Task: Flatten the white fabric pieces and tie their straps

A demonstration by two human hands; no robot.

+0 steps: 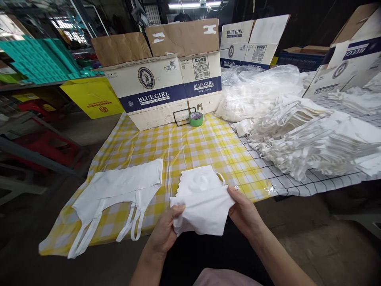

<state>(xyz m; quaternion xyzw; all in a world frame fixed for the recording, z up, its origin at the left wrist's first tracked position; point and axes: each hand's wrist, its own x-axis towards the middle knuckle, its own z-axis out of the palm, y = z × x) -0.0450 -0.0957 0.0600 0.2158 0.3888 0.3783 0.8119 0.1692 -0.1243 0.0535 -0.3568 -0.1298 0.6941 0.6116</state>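
A white garment (202,202), with a scalloped edge and a thin strap, is stretched between my hands at the table's front edge. It looks like a bra top, partly folded over. My left hand (166,230) pinches its left side, thumb on top. At its right side, my right hand (242,208) grips the cloth near the strap. To the left, a white strappy bra top (122,186) lies spread on the yellow checked tablecloth (166,147), its straps hanging toward the near edge.
A tall pile of white garments (309,139) lies on the right, with a clear plastic bag (258,91) behind it. Green tape (196,119) sits before an open cardboard box (166,87). A yellow bag (95,97) stands left of the box.
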